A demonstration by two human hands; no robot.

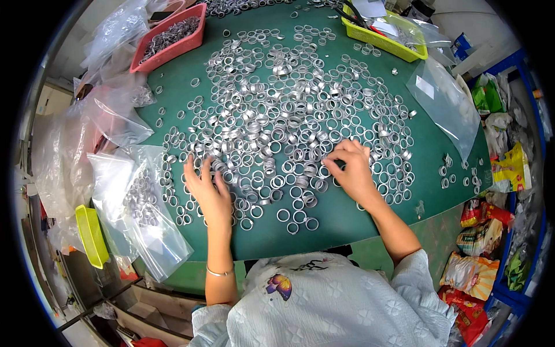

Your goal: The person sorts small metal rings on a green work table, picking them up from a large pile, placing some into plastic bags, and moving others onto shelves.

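Silver metal rings (312, 223) lie in a broad loose spread over the green table (462, 144), some flat, others on edge or heaped. At the left of the spread, my left hand (207, 189) is open, its fingers apart among the rings, and one ring (218, 165) sits between them. On the other side, my right hand (352, 172) is closed, thumb and forefinger drawn together just above the rings. Whatever is between those fingertips is too small or hidden to make out.
A red basket (196, 34) of small metal parts stands far left, a yellow basket (407, 55) far right. Clear plastic bags (167, 248) line the left edge; another bag (445, 107) lies right. A few rings (445, 182) sit apart near the right edge, beside blue shelving (511, 217).
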